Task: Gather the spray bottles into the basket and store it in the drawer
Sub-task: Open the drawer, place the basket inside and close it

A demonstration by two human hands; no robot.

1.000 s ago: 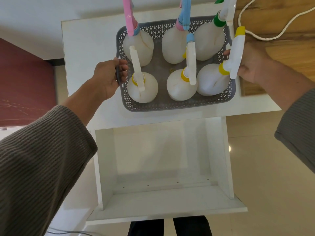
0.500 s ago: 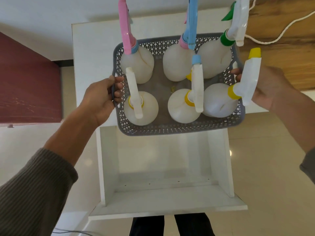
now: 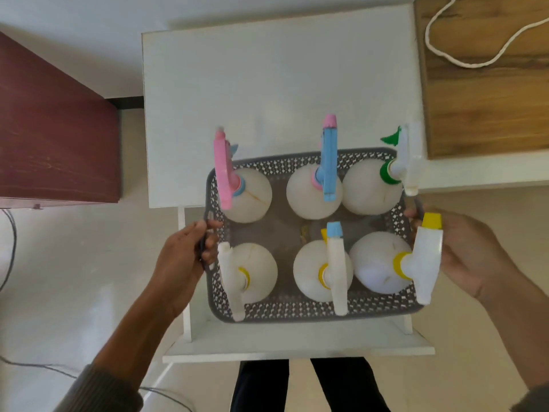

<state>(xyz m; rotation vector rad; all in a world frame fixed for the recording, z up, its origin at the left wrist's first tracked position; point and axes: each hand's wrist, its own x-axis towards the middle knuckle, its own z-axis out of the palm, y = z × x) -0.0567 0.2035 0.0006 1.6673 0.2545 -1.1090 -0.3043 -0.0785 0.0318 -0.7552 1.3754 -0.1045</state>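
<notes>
A grey perforated basket (image 3: 297, 309) hangs over the open white drawer (image 3: 297, 349), with its far side still above the cabinet top. Several white spray bottles stand upright in it, among them one with a pink trigger (image 3: 224, 171), one with a blue trigger (image 3: 328, 165) and one with a green cap (image 3: 389, 173). My left hand (image 3: 185, 257) grips the basket's left handle. My right hand (image 3: 463, 257) grips the right handle, partly hidden behind a yellow-capped sprayer (image 3: 424, 260).
The white cabinet top (image 3: 279, 84) lies beyond the basket. A dark red cabinet (image 3: 53, 138) stands at the left. A wooden surface (image 3: 487, 93) with a white cord (image 3: 463, 60) is at the right. Cables trail on the floor at the left. My legs show below the drawer front.
Both hands have carried the basket off the cabinet top toward me, so it now hangs over the open drawer.
</notes>
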